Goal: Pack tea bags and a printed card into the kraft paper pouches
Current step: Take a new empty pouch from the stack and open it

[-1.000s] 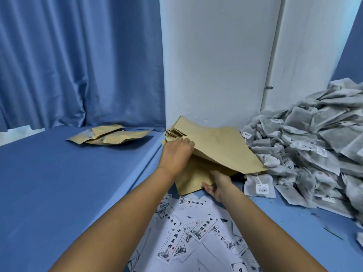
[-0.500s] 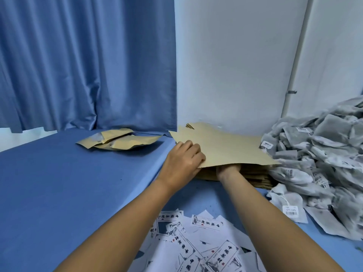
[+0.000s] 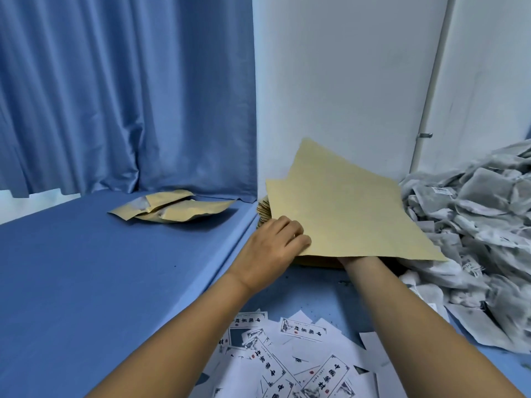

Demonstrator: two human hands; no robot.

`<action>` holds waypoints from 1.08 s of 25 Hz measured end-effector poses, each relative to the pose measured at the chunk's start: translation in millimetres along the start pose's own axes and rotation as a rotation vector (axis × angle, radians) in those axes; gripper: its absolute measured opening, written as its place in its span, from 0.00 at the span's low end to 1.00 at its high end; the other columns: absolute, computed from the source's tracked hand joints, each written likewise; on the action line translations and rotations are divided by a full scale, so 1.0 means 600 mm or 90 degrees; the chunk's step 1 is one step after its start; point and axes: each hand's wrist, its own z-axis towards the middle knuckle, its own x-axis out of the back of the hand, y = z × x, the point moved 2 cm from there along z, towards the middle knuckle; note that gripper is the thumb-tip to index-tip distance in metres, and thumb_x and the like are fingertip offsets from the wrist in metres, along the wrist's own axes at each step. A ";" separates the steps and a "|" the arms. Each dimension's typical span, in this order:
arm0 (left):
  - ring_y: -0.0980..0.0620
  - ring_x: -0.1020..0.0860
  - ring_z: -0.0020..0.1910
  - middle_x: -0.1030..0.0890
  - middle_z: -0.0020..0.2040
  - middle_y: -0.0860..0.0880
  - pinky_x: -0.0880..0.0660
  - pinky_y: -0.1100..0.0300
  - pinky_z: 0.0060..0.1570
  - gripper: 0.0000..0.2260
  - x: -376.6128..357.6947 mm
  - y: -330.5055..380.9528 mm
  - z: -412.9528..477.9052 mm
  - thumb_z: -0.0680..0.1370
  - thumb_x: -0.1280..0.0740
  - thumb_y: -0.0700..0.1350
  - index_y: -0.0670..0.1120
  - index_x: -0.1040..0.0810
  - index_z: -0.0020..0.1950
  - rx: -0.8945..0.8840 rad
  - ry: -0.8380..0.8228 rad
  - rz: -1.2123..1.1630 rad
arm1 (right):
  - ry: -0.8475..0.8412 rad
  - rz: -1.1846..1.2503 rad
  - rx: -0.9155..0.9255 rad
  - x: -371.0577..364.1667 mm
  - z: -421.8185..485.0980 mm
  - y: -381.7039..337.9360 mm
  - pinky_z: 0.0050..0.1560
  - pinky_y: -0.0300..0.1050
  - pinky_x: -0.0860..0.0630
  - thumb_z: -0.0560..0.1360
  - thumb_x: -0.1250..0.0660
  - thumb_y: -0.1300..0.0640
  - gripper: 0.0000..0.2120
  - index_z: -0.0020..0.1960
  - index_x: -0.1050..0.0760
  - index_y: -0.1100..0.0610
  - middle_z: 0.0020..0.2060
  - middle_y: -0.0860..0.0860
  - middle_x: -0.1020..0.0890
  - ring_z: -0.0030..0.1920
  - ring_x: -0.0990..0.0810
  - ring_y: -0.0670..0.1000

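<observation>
Against the white wall, on top of the pouch stack, the top kraft pouches are tilted up, the left hand pinching their near-left edge, fingers curled over it. The right hand is hidden beneath them from the wrist on, so its grip cannot be told. To do this well, I judge, peel off one pouch only, then reach for the tea bags right of the stack and the printed cards nearer than it.
</observation>
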 end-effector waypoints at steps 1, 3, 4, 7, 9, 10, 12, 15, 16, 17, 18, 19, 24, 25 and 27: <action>0.46 0.28 0.38 0.24 0.41 0.45 0.39 0.61 0.36 0.10 -0.001 -0.002 -0.001 0.69 0.30 0.29 0.41 0.21 0.45 0.015 -0.014 0.006 | -0.011 0.000 -0.002 -0.005 -0.008 -0.005 0.50 0.48 0.26 0.80 0.48 0.67 0.09 0.56 0.31 0.61 0.46 0.58 0.26 0.44 0.25 0.55; 0.46 0.27 0.37 0.25 0.39 0.45 0.38 0.61 0.31 0.13 -0.003 0.002 -0.005 0.64 0.29 0.26 0.40 0.20 0.44 0.070 -0.032 0.008 | -0.007 -0.029 -0.011 -0.016 -0.041 -0.002 0.57 0.51 0.26 0.79 0.44 0.68 0.13 0.62 0.30 0.63 0.50 0.58 0.22 0.50 0.23 0.56; 0.46 0.27 0.36 0.26 0.38 0.45 0.35 0.59 0.28 0.12 -0.002 0.011 -0.006 0.64 0.28 0.27 0.39 0.20 0.43 0.101 -0.036 -0.001 | -0.015 -0.067 0.008 -0.015 -0.070 0.008 0.57 0.50 0.24 0.76 0.42 0.71 0.15 0.62 0.29 0.65 0.50 0.58 0.19 0.50 0.21 0.55; 0.47 0.28 0.35 0.27 0.37 0.44 0.32 0.55 0.24 0.07 0.002 0.060 -0.007 0.67 0.26 0.32 0.38 0.21 0.42 0.128 -0.018 -0.063 | -0.122 -0.111 0.058 -0.011 -0.177 0.041 0.51 0.51 0.21 0.71 0.36 0.71 0.18 0.61 0.28 0.64 0.51 0.60 0.18 0.52 0.19 0.56; 0.49 0.30 0.36 0.28 0.38 0.45 0.33 0.57 0.28 0.05 0.010 0.101 -0.009 0.70 0.29 0.36 0.39 0.20 0.44 0.111 0.005 -0.114 | -0.156 -0.022 0.055 0.000 -0.237 0.039 0.47 0.53 0.21 0.73 0.36 0.64 0.14 0.58 0.27 0.61 0.50 0.61 0.20 0.50 0.19 0.57; 0.50 0.31 0.37 0.27 0.38 0.46 0.35 0.59 0.31 0.06 0.016 0.122 -0.011 0.70 0.30 0.37 0.39 0.20 0.47 0.100 0.013 -0.131 | -0.172 0.018 0.044 0.001 -0.264 0.029 0.45 0.55 0.22 0.74 0.38 0.61 0.11 0.56 0.26 0.61 0.48 0.62 0.21 0.47 0.19 0.57; 0.50 0.31 0.39 0.27 0.40 0.46 0.38 0.62 0.35 0.09 0.025 0.163 -0.021 0.70 0.29 0.36 0.40 0.19 0.50 0.086 0.012 -0.149 | -0.157 0.038 0.020 0.004 -0.303 0.014 0.45 0.55 0.23 0.77 0.41 0.58 0.11 0.52 0.25 0.64 0.44 0.62 0.22 0.45 0.21 0.57; 0.46 0.25 0.46 0.22 0.47 0.44 0.27 0.56 0.42 0.11 0.028 0.214 -0.042 0.72 0.30 0.40 0.40 0.19 0.53 0.089 -0.054 -0.199 | -0.022 -0.112 -0.022 0.034 -0.325 0.009 0.33 0.47 0.22 0.76 0.42 0.67 0.08 0.47 0.24 0.66 0.37 0.63 0.23 0.35 0.19 0.56; 0.45 0.23 0.49 0.21 0.50 0.43 0.25 0.55 0.46 0.13 0.028 0.223 -0.051 0.72 0.30 0.42 0.41 0.19 0.55 0.082 -0.090 -0.200 | 0.016 -0.160 -0.048 0.048 -0.328 0.010 0.30 0.46 0.22 0.76 0.44 0.69 0.08 0.48 0.26 0.66 0.37 0.63 0.23 0.34 0.20 0.57; 0.44 0.22 0.52 0.20 0.53 0.43 0.24 0.54 0.50 0.15 0.027 0.228 -0.060 0.72 0.30 0.44 0.42 0.19 0.57 0.070 -0.128 -0.204 | 0.046 -0.181 -0.076 0.062 -0.330 0.009 0.27 0.46 0.22 0.75 0.45 0.71 0.08 0.51 0.29 0.67 0.37 0.63 0.24 0.34 0.21 0.58; 0.45 0.21 0.54 0.20 0.55 0.43 0.23 0.55 0.51 0.15 0.026 0.233 -0.070 0.73 0.29 0.46 0.42 0.19 0.58 0.061 -0.163 -0.219 | 0.074 -0.183 -0.107 0.076 -0.337 0.011 0.25 0.46 0.23 0.75 0.46 0.72 0.09 0.53 0.32 0.67 0.38 0.63 0.25 0.32 0.22 0.59; 0.45 0.21 0.54 0.19 0.56 0.43 0.22 0.55 0.51 0.15 0.026 0.236 -0.078 0.74 0.29 0.47 0.43 0.19 0.59 0.059 -0.200 -0.239 | 0.095 -0.168 -0.138 0.090 -0.346 0.014 0.21 0.46 0.24 0.74 0.47 0.72 0.09 0.53 0.34 0.67 0.37 0.64 0.25 0.29 0.23 0.60; 0.50 0.17 0.36 0.16 0.40 0.50 0.24 0.62 0.26 0.11 0.017 0.257 -0.072 0.67 0.24 0.46 0.47 0.16 0.48 0.088 -0.262 -0.162 | 0.122 -0.023 -0.187 0.132 -0.366 0.043 0.23 0.41 0.23 0.78 0.41 0.62 0.11 0.57 0.30 0.69 0.38 0.64 0.17 0.32 0.17 0.58; 0.50 0.20 0.28 0.18 0.33 0.51 0.29 0.66 0.21 0.14 0.015 0.259 -0.062 0.61 0.20 0.44 0.48 0.16 0.44 0.138 -0.262 -0.135 | 0.094 0.004 -0.174 0.130 -0.364 0.046 0.31 0.44 0.19 0.78 0.38 0.57 0.16 0.57 0.28 0.68 0.46 0.65 0.17 0.42 0.16 0.61; 0.53 0.24 0.21 0.22 0.27 0.52 0.35 0.68 0.18 0.18 0.003 0.266 -0.046 0.54 0.18 0.43 0.48 0.15 0.42 0.222 -0.235 -0.093 | 0.044 0.012 -0.141 0.127 -0.362 0.045 0.52 0.53 0.20 0.73 0.35 0.49 0.24 0.57 0.26 0.69 0.57 0.67 0.21 0.56 0.20 0.63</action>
